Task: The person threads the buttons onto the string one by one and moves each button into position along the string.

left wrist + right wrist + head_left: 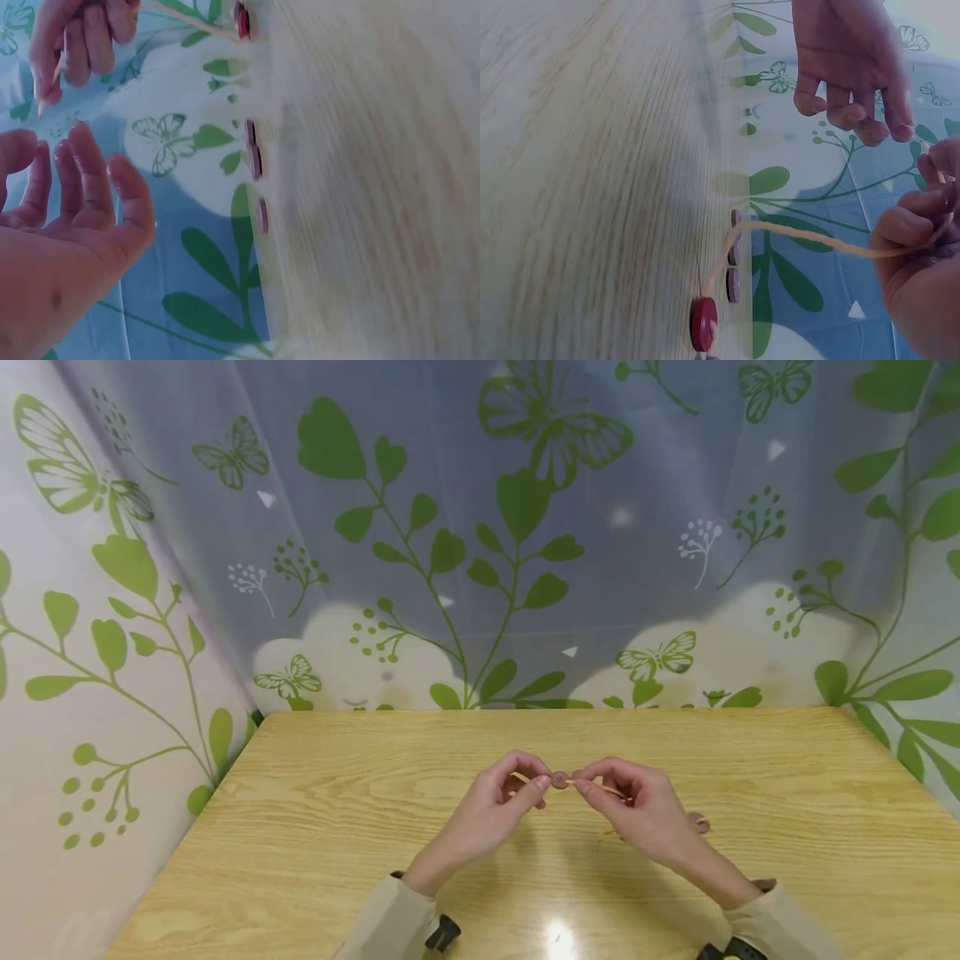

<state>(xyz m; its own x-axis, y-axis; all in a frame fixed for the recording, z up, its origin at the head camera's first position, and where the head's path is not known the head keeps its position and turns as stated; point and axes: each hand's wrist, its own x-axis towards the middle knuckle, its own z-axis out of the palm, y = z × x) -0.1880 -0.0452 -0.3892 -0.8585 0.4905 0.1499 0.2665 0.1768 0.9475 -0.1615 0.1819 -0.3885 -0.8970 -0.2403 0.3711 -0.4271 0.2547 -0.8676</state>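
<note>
A pale wood-grain worktop (337,827) is lying under a bright glare spot near its front edge, while a curtain (465,527) printed with green leaves and butterflies is hanging behind it and along both of its sides.

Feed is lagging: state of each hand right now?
Left hand: pinching a small reddish button.
Right hand: pinching the tan string at that button.
</note>
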